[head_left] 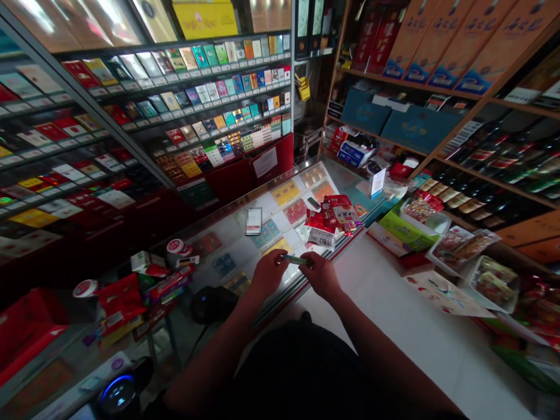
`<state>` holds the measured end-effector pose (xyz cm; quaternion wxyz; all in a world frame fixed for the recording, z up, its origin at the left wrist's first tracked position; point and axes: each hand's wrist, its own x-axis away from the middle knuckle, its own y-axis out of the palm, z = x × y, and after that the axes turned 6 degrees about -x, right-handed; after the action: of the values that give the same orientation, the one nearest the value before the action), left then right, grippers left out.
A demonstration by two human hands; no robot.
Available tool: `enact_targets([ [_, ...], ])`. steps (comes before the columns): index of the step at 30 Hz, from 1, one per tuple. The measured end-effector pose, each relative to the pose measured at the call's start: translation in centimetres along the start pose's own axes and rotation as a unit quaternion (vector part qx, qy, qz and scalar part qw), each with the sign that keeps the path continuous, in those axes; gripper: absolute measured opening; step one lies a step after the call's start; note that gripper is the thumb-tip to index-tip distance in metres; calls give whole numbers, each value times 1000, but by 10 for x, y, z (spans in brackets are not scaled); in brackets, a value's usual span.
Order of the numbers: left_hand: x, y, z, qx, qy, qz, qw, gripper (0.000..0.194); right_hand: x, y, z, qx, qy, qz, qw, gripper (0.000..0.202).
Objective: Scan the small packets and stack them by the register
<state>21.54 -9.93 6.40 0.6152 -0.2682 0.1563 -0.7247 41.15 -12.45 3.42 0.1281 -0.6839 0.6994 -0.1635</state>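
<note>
The left hand (272,273) and the right hand (322,274) both pinch a small green stick (296,260) above the front edge of the glass bench (245,247). It could perhaps slip, because only fingertips hold it, toward the pale floor (371,297). Red packets (335,209) lie beyond; bottles (496,147) fill shelves at right.

Ahead of the hands (270,270), a passage runs across the glass table (236,240) between the white card (254,221) and the red packets (336,209). The packets obstruct ahead-right; a black device (212,304) obstructs the left side.
</note>
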Motion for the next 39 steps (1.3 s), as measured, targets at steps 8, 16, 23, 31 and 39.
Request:
enact_targets([
  [8, 38, -53, -25, -7, 0, -2, 1000, 32, 28, 47, -29, -99, 32, 20, 994, 31],
  [16, 52, -105, -44, -8, 23, 14, 1000, 27, 44, 87, -58, -303, 115, 39, 945, 40],
  [23, 40, -126, -40, -16, 76, -49, 996, 24, 38, 100, -68, -428, 193, 43, 882, 44],
  [31, 7, -130, -56, 28, 8, -86, 996, 34, 9, 103, -53, -429, 259, -39, 865, 39],
  [39, -25, -139, -73, -4, -29, -76, 997, 34, -11, 130, -44, -418, 286, -72, 859, 31],
])
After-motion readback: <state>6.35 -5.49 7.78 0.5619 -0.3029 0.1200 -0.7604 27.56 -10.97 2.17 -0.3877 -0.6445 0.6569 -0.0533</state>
